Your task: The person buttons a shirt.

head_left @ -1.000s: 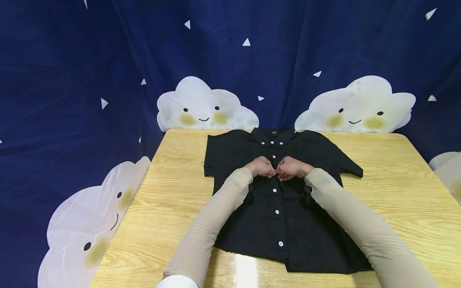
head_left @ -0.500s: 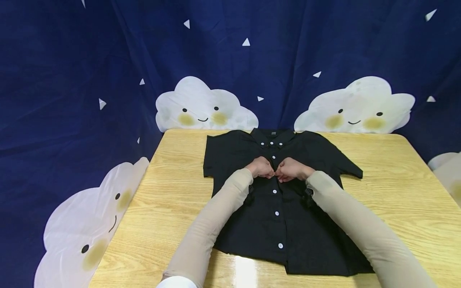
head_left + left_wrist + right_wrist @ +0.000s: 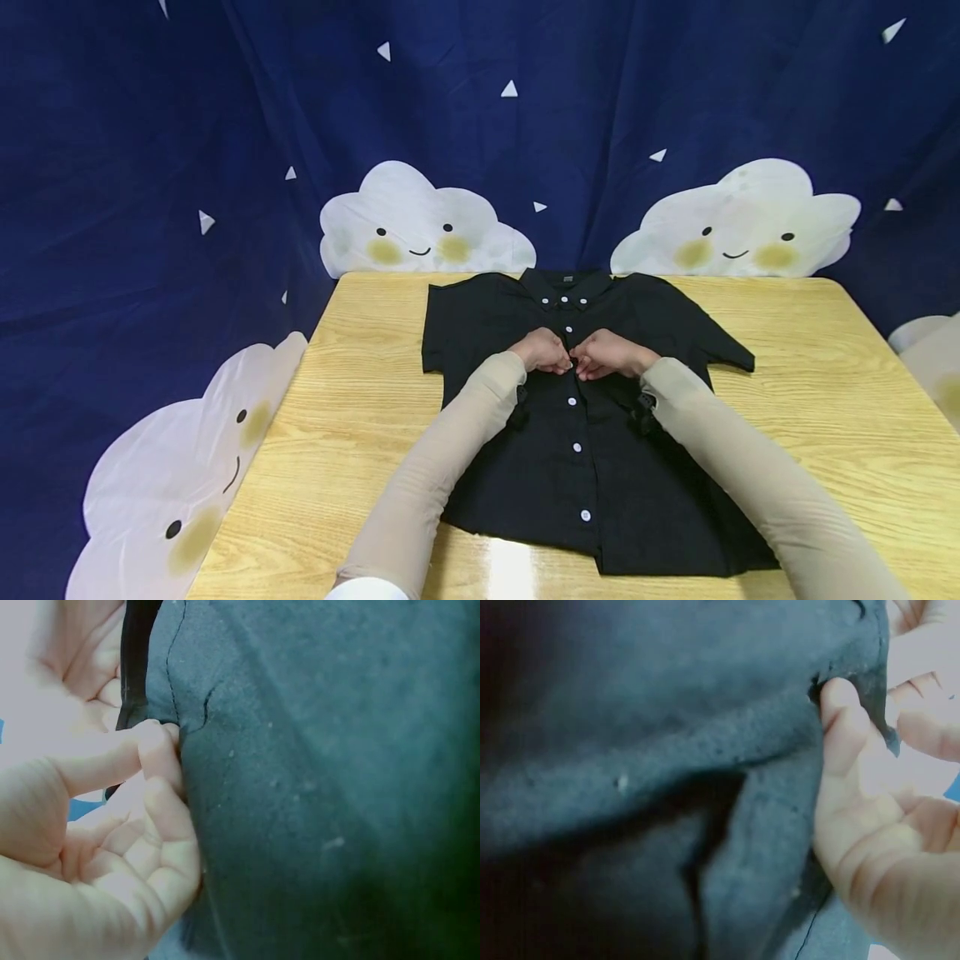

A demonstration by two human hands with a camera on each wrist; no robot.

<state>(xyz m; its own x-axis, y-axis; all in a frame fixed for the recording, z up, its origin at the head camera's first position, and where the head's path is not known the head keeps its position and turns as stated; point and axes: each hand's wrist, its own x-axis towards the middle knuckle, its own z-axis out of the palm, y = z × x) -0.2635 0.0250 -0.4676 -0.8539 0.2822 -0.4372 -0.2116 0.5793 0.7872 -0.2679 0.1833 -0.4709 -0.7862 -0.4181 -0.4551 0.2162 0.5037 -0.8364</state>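
Under the left hand (image 3: 543, 350) the shirt (image 3: 525, 475) is plain black with white buttons (image 3: 572, 402), the sleeve (image 3: 442, 458) behind it beige, the table (image 3: 360, 350) leftward yellowish wood-grained, the curtain (image 3: 442, 117) beyond navy with white clouds (image 3: 408, 204).

Bright head view, glare on the desk (image 3: 360, 383) near you, your wrist views soft and bluish, shirt (image 3: 322, 787) blurred into dark corners.

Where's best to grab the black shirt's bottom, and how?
Probably the hem corner near the lowest white button, pinched from the near side: the black shirt looks flat there, and that corner sticks out past the edge beside it.
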